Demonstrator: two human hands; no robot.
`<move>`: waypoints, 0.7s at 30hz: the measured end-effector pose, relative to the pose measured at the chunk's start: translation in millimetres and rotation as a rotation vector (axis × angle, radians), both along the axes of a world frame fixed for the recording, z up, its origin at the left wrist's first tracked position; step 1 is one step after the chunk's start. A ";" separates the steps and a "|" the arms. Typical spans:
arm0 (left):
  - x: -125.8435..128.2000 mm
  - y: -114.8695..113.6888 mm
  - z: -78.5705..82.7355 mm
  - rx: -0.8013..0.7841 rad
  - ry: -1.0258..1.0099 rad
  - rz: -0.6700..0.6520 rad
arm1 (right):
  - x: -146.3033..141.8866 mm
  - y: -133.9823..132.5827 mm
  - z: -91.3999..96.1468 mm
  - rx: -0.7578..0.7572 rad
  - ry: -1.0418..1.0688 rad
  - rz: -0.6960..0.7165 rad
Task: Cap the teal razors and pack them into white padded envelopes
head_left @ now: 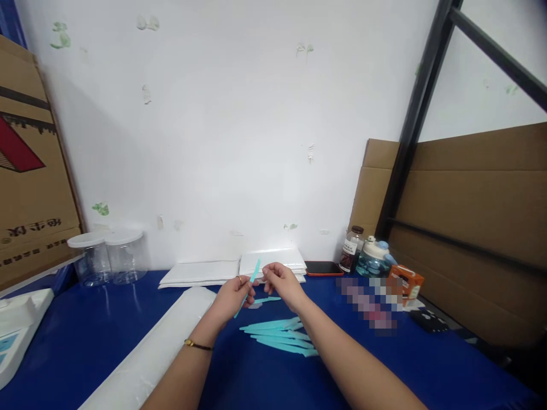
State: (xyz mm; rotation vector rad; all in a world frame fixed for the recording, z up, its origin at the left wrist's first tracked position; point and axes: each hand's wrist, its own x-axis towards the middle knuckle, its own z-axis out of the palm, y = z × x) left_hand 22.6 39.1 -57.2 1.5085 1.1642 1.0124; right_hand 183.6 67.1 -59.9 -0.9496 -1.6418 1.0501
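My left hand [236, 296] is closed round a slim turquoise eyebrow razor [255, 271], which slants up to the right between thumb and fingers. Just right of its upper end, my right hand [282, 283] makes a pinch; whatever lies between those fingertips is too small to make out. Behind and below the hands, another turquoise razor [268, 299] lies on the blue table [252, 381]. Nearer to me, several more razors [280, 336] are spread in a loose pile, their right ends partly covered by my right forearm.
White flat packs [200, 271] lie along the wall, with a phone [323, 267] beside them. Two clear lidded jars [126, 259] and a white device [25, 324] stand left. A long white wrapped sheet [149, 353] lies near my left arm. Bottles [351, 250] and an orange box [405, 283] stand right.
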 end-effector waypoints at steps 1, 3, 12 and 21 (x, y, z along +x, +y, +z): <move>-5.8 3.0 0.6 0.002 0.032 0.077 | -0.4 -0.1 -4.2 0.102 -0.151 -0.037; -16.4 7.8 1.7 0.036 0.101 0.178 | -1.9 -1.8 -14.8 0.316 -0.509 -0.032; -19.0 4.1 5.1 0.056 0.073 0.122 | -3.0 -2.4 -25.3 0.289 -0.771 -0.093; -4.5 -5.8 7.4 -0.004 0.116 -0.081 | 47.2 -3.9 10.1 -0.157 0.403 0.058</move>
